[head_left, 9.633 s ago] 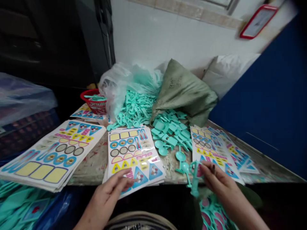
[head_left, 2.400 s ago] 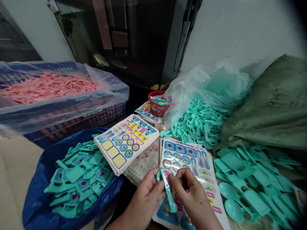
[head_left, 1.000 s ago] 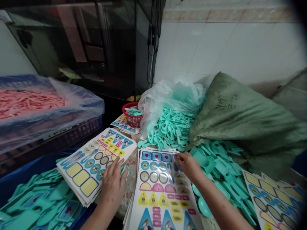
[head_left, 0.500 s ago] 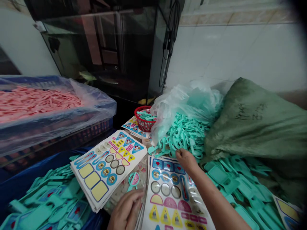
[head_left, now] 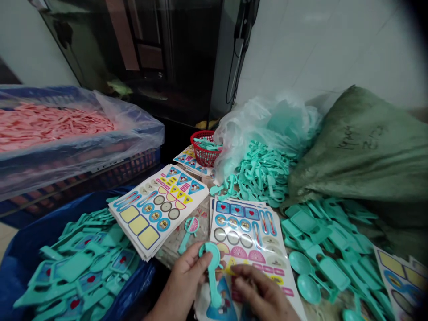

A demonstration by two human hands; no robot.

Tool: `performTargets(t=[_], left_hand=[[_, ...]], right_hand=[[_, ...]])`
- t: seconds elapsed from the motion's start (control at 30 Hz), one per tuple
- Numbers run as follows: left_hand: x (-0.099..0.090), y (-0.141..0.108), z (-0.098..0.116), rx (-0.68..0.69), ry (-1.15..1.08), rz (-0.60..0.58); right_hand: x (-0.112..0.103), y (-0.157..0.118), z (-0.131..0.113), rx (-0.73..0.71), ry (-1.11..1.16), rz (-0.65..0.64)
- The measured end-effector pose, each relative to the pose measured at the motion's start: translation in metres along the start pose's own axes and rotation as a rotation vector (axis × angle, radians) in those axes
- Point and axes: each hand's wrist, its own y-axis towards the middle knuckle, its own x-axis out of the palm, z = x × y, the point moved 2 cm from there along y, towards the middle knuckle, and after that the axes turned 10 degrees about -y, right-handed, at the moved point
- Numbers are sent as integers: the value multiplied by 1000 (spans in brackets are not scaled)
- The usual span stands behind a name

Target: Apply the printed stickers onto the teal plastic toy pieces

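Observation:
My left hand (head_left: 189,278) grips a small teal plastic piece (head_left: 213,272) with a round head and a long handle, held over a sticker sheet (head_left: 237,214). Beside it, my right hand (head_left: 262,292) is blurred over the lower part of that sheet, its fingers bent; whether it pinches anything is hard to see. Left of the sheet lies a teal piece with a pink half-round sticker (head_left: 191,225). Further left is a stack of sticker sheets (head_left: 157,209). Behind the sheets spreads a pile of small teal pieces (head_left: 261,174).
A blue-lined bin (head_left: 20,249) of teal pieces stands at left, below a crate (head_left: 133,154) of pink pieces. A red basket (head_left: 205,156) sits behind the stack. Larger teal pieces (head_left: 334,249) and a green sack (head_left: 361,151) lie at right.
My right hand has come back from the small teal pile to beside my left hand. A teal piece is now in my left hand. The view has tilted down.

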Motion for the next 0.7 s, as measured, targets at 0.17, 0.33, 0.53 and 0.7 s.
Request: performTargets(t=[0.17,0.33,0.53,0.7], left_hand=[[-7,-6,-5,-47,47,-12],[-6,-2,-19,-96,67,-16],[-14,6,-23,-132,43,49],[-12,7,-21,-148,63,46]], right_hand=[[-48,15,11,-126,-331,244],[-52,39,13,-252,-656,281],[-50,51,14,-279,-719,255],[-49,55,14,-265,-688,220]])
